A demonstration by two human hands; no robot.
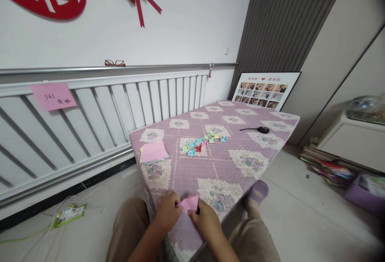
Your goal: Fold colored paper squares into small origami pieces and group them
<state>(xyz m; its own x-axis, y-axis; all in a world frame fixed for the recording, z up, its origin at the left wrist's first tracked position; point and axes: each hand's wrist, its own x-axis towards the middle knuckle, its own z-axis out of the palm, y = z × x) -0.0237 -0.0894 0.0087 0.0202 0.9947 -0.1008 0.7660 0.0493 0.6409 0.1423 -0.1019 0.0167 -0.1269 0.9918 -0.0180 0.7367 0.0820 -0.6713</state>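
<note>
A folded piece of pink paper (189,203) is pinched between my two hands at the near corner of the cloth-covered table. My left hand (167,210) grips its left end, with the fingers curled. On the other side, my right hand (207,218) holds the right edge between thumb and fingers. Farther up the cloth lie several small folded paper pieces (198,148) in blue, green, yellow, pink and red. To their left rests a stack of square paper sheets (154,151), pink on top.
The patterned purple tablecloth (192,173) covers the table beside a white radiator (120,109). A black item with a thin handle (262,130) lies at the right. Behind leans a photo board (266,90). A power strip (69,215) with cables is on the floor at left.
</note>
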